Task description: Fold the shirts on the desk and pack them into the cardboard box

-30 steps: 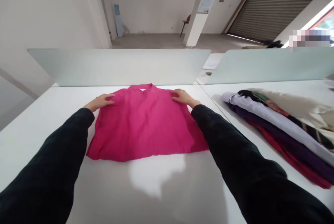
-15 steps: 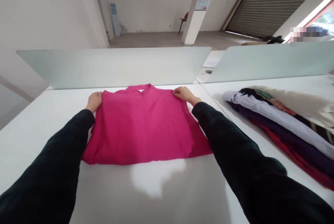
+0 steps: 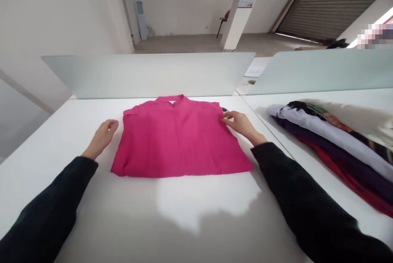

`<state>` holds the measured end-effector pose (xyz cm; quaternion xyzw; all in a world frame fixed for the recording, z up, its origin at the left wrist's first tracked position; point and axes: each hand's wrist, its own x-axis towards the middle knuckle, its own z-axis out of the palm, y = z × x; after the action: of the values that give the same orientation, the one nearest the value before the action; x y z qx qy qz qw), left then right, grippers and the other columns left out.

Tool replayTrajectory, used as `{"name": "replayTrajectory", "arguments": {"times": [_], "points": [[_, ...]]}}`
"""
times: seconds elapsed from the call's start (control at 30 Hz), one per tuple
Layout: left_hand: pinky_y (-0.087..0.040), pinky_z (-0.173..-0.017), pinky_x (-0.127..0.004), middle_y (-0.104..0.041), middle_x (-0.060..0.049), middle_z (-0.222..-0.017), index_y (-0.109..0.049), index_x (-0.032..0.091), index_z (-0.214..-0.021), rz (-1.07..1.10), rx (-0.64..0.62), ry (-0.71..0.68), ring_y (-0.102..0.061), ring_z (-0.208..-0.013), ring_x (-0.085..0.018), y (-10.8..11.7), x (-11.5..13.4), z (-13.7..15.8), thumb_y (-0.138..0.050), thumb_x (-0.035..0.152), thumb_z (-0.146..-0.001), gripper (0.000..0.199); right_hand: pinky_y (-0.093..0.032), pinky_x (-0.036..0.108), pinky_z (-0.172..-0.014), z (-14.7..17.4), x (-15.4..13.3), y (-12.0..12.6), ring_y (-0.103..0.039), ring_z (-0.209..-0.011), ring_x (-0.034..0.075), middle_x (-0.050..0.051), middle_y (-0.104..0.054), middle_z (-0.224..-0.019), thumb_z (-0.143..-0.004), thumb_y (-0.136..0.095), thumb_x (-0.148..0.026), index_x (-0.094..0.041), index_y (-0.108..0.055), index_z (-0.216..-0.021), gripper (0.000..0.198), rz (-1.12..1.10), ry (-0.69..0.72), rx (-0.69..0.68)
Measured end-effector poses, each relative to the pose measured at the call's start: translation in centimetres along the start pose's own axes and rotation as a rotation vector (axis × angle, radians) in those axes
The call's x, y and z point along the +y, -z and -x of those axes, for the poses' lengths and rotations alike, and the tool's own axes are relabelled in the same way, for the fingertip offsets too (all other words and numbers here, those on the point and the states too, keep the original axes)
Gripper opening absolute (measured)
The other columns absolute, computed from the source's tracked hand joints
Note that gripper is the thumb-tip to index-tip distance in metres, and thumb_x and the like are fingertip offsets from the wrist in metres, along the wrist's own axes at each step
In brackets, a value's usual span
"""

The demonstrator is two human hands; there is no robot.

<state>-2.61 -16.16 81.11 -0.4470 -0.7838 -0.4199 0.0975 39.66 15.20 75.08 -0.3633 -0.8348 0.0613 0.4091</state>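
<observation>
A pink shirt [image 3: 181, 140], folded into a broad rectangle, lies flat on the white table with its collar at the far side. Its left shoulder corner shows a small folded-over flap. Just off the shirt's left edge, my left hand [image 3: 104, 135] hovers with loosely curled fingers and nothing in them. At the right edge is my right hand [image 3: 242, 124], thumb and fingers apart; the fingertips are at the cloth's border, and I cannot tell whether they touch it. A small dark round thing, partly hidden, shows behind the right fingertips.
To the right, a pile of folded clothes [image 3: 331, 140] in white, black, lavender, purple and red lies on the table [image 3: 129, 222]. Frosted panels [image 3: 159, 75] stand along the far edge. Beyond them are a pillar [image 3: 235, 30], a chair and a water dispenser [image 3: 141, 19].
Both hands have let go of the shirt's upper corners. My left hand has moved left and nearer; my right has moved right and slightly nearer. The shirt now lies flatter.
</observation>
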Motion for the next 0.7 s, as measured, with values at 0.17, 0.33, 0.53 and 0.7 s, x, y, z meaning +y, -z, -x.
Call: {"name": "replayTrajectory", "arguments": {"times": [0.17,0.33,0.53,0.7], "points": [[-0.049,-0.087,-0.039,-0.069,-0.007,-0.101,-0.062,0.021,-0.090,0.011,-0.059,0.085,-0.063,-0.097,-0.027,2.5,-1.6,8.8,-0.047,0.064,-0.075,0.048,-0.048,0.032,-0.070,8.9,-1.0,3.0,-0.066,-0.072,0.021,0.006,-0.073,-0.080,-0.081,-0.055,-0.043,-0.021,-0.068,-0.076,0.026,-0.120,-0.084,-0.068],[-0.051,-0.085,-0.038,-0.069,-0.008,-0.100,-0.063,0.022,-0.082,0.000,-0.038,0.061,-0.064,-0.091,-0.026,2.0,-0.4,12.8,-0.047,0.057,-0.073,0.040,-0.044,0.030,-0.064,14.4,-3.2,4.6,-0.062,-0.067,0.020,0.005,-0.071,-0.073,-0.083,-0.050,-0.054,-0.020,-0.067,-0.074,0.039,-0.166,-0.190,-0.093],[-0.049,-0.076,-0.036,-0.068,-0.006,-0.105,-0.061,0.022,-0.079,-0.019,0.081,-0.031,-0.060,-0.084,-0.022,2.7,0.3,14.2,-0.049,0.048,-0.074,0.028,-0.041,0.029,-0.061,15.8,-4.6,5.3,-0.056,-0.064,0.018,0.005,-0.067,-0.068,-0.079,-0.053,-0.064,-0.018,-0.067,-0.071,0.048,-0.251,-0.167,-0.153],[-0.048,-0.069,-0.033,-0.068,-0.005,-0.101,-0.062,0.023,-0.076,0.022,-0.038,-0.090,-0.059,-0.079,-0.020,3.3,0.5,14.8,-0.054,0.051,-0.074,0.029,-0.042,0.028,-0.064,16.0,-4.7,6.2,-0.058,-0.069,0.019,0.004,-0.067,-0.071,-0.079,-0.058,-0.060,-0.018,-0.067,-0.069,0.044,-0.353,-0.177,-0.179]]}}
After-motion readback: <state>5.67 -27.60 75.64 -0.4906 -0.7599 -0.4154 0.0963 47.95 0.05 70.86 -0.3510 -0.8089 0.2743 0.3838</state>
